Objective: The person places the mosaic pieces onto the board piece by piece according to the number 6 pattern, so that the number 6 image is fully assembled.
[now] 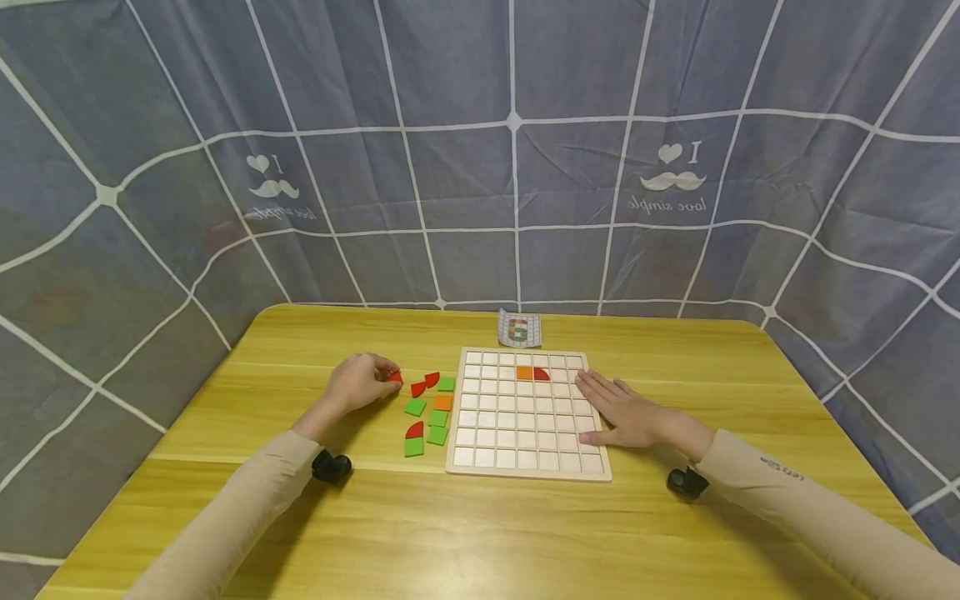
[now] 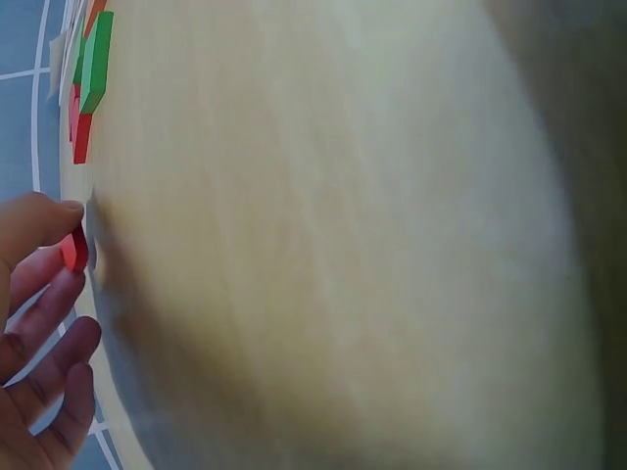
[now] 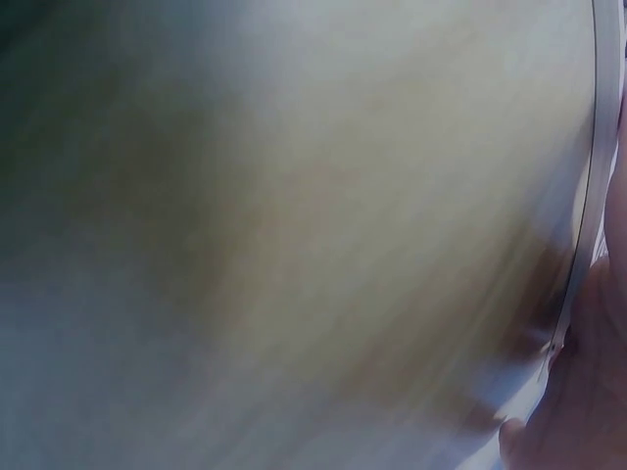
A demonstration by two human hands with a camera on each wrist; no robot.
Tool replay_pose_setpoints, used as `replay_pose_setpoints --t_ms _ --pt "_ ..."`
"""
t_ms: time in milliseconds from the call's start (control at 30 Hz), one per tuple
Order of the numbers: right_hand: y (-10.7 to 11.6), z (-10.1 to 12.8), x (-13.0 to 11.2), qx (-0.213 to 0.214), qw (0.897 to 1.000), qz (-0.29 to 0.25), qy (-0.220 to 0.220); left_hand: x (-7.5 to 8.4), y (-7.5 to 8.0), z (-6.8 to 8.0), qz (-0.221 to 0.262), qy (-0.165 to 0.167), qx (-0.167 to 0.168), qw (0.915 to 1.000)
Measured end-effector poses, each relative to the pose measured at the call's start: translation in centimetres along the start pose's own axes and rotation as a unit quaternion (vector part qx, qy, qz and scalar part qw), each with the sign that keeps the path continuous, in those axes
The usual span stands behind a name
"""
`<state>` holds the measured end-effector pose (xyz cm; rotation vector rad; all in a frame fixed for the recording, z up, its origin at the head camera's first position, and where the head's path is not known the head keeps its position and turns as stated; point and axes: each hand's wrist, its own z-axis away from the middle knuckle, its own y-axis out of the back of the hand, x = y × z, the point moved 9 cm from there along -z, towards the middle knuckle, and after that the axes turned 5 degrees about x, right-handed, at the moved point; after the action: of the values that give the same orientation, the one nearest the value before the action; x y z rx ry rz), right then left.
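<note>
While the right hand (image 1: 626, 414) lies along the right edge of the grid board (image 1: 505, 437), the left hand (image 1: 358, 382) works over the tabletop (image 1: 480, 533), well to the left of the board.

Left grip: thumb and fingertips pinching a small red piece (image 1: 395, 377); remaining fingers loosely bent, per left wrist view. Piece is left of the board, beyond the loose ones, close to the tabletop; cannot tell if it touches.

Right grip: spread, fingers straight, thumb apart from them, tips on the board's right border. Nothing pinched. Right wrist view mostly blur.

On the board: orange square (image 1: 524, 372) in second row from the far edge, middle column; red quarter-circle (image 1: 541, 374) in the cell just right of it.

Just left of the board, loose and scattered: five green squares (image 1: 438, 418), one orange tile (image 1: 443, 402), three red tiles (image 1: 418, 389). Of these reds, two lie near the board's far left corner; the third touches a green square further toward the near side.

Beyond the board's far edge: creased paper card (image 1: 519, 329) bearing a coloured grid pattern. Behind the board and tabletop: grey-blue curtain (image 1: 457, 179), white lines.
</note>
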<state>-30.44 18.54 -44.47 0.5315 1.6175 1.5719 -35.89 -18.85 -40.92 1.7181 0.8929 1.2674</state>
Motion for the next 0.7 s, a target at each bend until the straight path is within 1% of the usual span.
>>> replay_pose_setpoints --t_ms 100,233,433,700 --pt "0.0 0.0 0.0 0.0 1.0 -0.001 0.0 0.0 0.1 -0.1 0.002 0.0 0.004 1.0" --pt "0.1 0.0 -0.1 0.001 1.0 -0.003 0.0 0.5 0.3 -0.2 0.006 -0.012 0.009 0.9999" --pt "0.2 0.1 -0.3 -0.002 1.0 -0.004 -0.001 1.6 0.2 -0.5 0.011 -0.033 0.011 0.9993" --pt "0.1 0.1 -0.2 -0.002 1.0 0.001 -0.002 3.2 0.1 -1.0 0.021 -0.048 0.013 0.9985"
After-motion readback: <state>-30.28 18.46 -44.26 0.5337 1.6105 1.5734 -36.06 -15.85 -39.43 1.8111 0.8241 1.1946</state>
